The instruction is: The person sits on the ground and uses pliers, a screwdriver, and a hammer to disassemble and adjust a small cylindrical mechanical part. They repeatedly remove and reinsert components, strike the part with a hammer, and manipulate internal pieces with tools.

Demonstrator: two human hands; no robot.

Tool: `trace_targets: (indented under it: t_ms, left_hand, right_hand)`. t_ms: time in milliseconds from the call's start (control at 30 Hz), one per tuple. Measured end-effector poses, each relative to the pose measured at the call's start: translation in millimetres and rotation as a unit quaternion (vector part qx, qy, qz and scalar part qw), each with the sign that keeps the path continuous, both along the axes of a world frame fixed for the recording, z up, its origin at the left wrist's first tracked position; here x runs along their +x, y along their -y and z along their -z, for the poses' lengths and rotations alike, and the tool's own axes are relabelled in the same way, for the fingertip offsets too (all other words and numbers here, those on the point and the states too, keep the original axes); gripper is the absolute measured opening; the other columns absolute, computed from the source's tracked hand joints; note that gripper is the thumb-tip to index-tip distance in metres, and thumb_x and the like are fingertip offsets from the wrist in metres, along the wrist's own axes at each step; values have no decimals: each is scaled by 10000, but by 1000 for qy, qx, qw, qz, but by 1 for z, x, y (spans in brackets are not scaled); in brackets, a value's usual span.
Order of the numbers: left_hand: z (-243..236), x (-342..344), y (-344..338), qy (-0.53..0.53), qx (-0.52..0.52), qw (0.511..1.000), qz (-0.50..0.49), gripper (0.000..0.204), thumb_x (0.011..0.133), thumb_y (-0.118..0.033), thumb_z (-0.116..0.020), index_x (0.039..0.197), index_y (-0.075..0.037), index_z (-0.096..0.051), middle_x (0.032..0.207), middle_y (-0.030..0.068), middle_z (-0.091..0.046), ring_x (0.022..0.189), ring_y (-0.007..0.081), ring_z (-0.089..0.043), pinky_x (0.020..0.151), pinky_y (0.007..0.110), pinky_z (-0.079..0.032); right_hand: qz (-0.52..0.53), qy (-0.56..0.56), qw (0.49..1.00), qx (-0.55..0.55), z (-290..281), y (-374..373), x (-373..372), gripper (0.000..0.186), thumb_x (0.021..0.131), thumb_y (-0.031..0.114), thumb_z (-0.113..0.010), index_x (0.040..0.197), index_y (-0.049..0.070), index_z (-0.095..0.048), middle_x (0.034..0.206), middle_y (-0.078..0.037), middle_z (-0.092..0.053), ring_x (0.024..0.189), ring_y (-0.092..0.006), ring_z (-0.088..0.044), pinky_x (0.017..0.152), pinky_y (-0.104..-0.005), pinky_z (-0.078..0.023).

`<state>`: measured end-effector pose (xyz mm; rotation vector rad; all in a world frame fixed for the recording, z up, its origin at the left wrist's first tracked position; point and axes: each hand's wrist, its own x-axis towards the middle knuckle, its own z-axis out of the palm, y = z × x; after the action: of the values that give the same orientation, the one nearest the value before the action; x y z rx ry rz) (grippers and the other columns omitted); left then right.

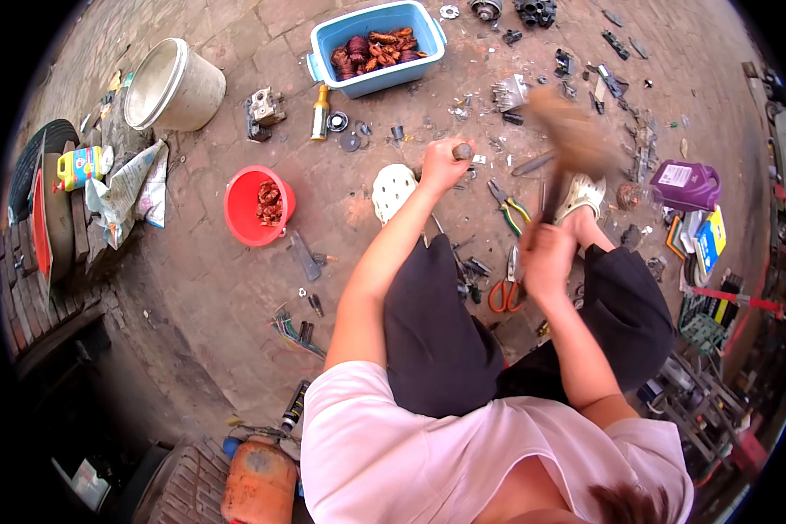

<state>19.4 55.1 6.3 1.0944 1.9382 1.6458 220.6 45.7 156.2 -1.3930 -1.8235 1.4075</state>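
Observation:
My left hand (445, 166) is wrapped round a metal rod (463, 152), seen nearly end on, so its lower part is hidden. In my right hand (548, 262) is the handle of a hammer. The brown hammer head (575, 131) is raised and smeared by motion, to the right of the rod. Between my feet lie pliers (508, 208) with green and yellow handles and scissors (505, 290) with orange handles. Broken metal and plastic pieces are scattered beyond my hands, near a finned grey metal part (510, 91).
A blue basin (377, 84) and a red bucket (243, 231) hold reddish copper coils. A white bucket (203, 92), a yellow bottle (320, 115) and a metal part (264, 112) stand at the left. Right of my foot are a purple jug (687, 185) and a red bar (738, 300).

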Motion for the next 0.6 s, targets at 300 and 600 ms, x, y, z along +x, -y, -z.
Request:
trace_targets:
  t_ms: [300,600]
  left_hand:
    - [8,-34,29,120,63,980,-147,337,913,-150,-628,599,-50,-556,537,-5,-499,461,123,-444,463,275,-355]
    - [-16,-51,37,283,169,936,-126,424,963,-145,-556,579,-56,-399,519,-27,-371,455,63,-302,433,267,-231]
  right_hand:
    - [78,-49,980,-177,-2,-15,22,565,997,527,-369,657,77,-404,491,28,-355,379,-68,-331,364,-234,-243]
    - [144,86,938,-303,41,-4,60,572,979,550,-403,666,73,-448,503,27,-369,378,-71,-330,361,-241,-234]
